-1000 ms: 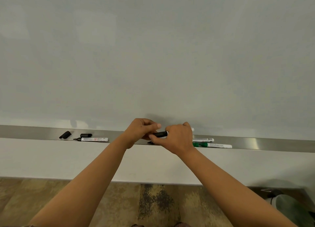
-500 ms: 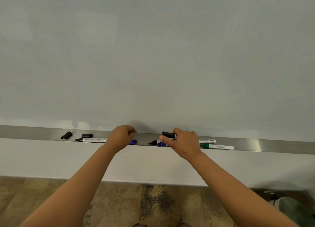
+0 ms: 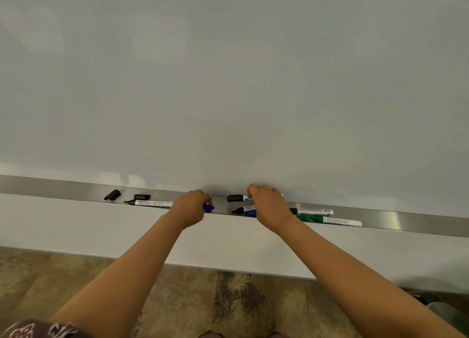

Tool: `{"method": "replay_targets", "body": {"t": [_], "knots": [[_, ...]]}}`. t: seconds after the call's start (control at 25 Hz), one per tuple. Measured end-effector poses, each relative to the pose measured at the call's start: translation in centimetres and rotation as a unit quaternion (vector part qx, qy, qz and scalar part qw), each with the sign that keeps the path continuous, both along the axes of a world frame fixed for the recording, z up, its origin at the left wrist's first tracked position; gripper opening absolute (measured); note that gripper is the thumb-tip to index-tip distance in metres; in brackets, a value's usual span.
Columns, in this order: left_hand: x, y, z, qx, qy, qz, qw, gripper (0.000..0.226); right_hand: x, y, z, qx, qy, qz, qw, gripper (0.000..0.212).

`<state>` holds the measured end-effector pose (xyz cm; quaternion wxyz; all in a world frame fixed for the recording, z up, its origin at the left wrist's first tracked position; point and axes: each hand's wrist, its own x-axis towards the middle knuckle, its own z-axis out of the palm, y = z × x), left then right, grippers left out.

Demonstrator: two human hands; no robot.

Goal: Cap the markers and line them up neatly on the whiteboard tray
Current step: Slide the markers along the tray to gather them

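A long metal tray point(image 3: 76, 189) runs under the whiteboard. My left hand point(image 3: 190, 207) is closed around a blue cap point(image 3: 209, 207) on the tray. My right hand point(image 3: 269, 205) grips a black-capped marker point(image 3: 237, 198) lying at the back of the tray. Just in front of it lies an uncapped marker point(image 3: 241, 209) with a black tip, and a blue piece point(image 3: 251, 213) shows beside it, partly under my right hand. An uncapped black marker point(image 3: 151, 203) lies to the left, with two loose black caps point(image 3: 112, 194) point(image 3: 142, 197) near it.
Right of my right hand lie a capped black marker point(image 3: 313, 211) and a green marker point(image 3: 330, 220), side by side. The whiteboard point(image 3: 228, 83) is blank. Patterned floor point(image 3: 203, 299) lies below, with a dark object point(image 3: 446, 309) at the lower right.
My hands have parted after joining cap and marker. The right hand lowered the black-capped marker to the back of the tray; the left hand moved left onto the blue cap.
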<state>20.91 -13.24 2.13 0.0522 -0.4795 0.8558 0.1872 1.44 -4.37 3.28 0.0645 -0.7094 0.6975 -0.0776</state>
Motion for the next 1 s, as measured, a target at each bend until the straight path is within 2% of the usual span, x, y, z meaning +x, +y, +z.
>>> {"method": "replay_targets", "body": {"t": [0.2,0.32,0.4,0.72,0.88,1.0], "knots": [[0.4,0.0,-0.3,0.007,0.029,0.005,1.000,0.039,0.1,-0.4,-1.2,-0.029,0.052,0.010,0.998,0.033],[0.5,0.0,-0.3,0.002,0.034,-0.002,0.999,0.038,-0.1,0.1,-1.4,-0.067,0.112,0.023,0.991,0.030],[0.5,0.0,-0.3,0.002,0.035,-0.001,0.999,0.037,0.0,0.6,-1.2,-0.060,0.151,0.039,0.986,0.033],[0.4,-0.3,-0.3,0.006,0.052,0.020,0.998,0.038,-0.5,0.9,-1.9,-0.068,0.151,0.022,0.986,0.035],[0.0,0.0,-0.3,0.012,0.056,0.034,0.998,0.038,-0.2,0.5,-2.2,-0.045,0.182,0.018,0.982,0.018],[-0.2,0.5,-0.2,0.007,0.053,0.045,0.998,0.038,0.2,0.2,-2.4,-0.029,0.156,-0.010,0.987,0.015]]}}
